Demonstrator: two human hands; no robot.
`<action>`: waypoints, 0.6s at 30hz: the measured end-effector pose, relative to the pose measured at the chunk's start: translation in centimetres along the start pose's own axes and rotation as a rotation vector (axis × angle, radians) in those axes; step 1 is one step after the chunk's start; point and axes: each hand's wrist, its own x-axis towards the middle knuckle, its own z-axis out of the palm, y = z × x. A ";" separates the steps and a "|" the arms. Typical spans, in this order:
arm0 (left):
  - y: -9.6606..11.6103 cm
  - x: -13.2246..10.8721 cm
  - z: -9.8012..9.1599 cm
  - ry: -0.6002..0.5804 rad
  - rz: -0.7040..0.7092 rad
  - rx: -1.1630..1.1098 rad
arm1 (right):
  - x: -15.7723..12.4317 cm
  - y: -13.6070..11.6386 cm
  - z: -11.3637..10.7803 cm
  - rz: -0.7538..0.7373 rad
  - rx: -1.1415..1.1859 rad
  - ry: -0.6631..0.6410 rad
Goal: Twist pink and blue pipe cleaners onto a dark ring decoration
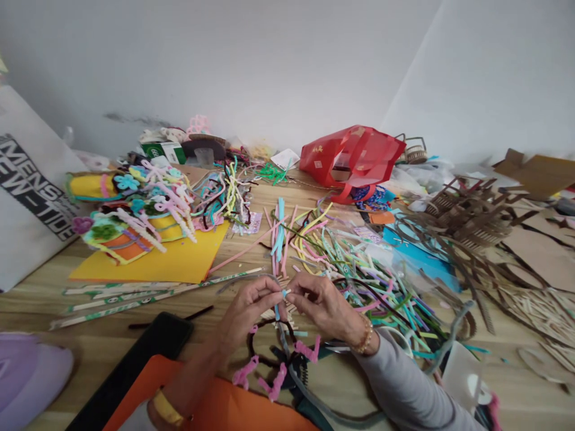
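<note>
From my feed: left hand (245, 311) and right hand (326, 305) together above the near edge of the table (103, 311), both clamped on a blue pipe cleaner (284, 293), which sits between the fingertips at centre of view. Tip of it pokes up; rest too small to follow

Directly below the hands, a black loop (269, 359) with pink pieces on it. Cannot tell if it joins the blue piece

Just past the right hand, a heap of mixed pipe cleaners (354, 281) spreads toward the far edge. Beaded bracelet (365, 336) on right wrist, grey sleeve (404, 389) on that arm; yellow band (167, 408) on left wrist

Near left edge: striped sticks (157, 299) beside a black phone (155, 338), and an orange folder (215, 401) under the left forearm. Farther left, yellow card (153, 257) under pipe-cleaner flowers (135, 203). Far edge: red bag (350, 155). Right edge: cardboard strips (471, 221)
</note>
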 end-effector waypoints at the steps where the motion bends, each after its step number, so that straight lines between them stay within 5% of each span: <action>1: -0.2 0.1 -0.1 -0.012 -0.006 -0.031 | 0.0 -0.1 0.0 -0.018 -0.040 0.002; 7: -1.3 0.2 -0.2 -0.017 0.000 -0.126 | 0.0 -0.3 -0.2 -0.042 -0.128 -0.028; 18: -1.0 0.0 -0.1 -0.142 -0.066 -0.057 | 0.2 1.0 -1.9 -0.072 -0.054 -0.295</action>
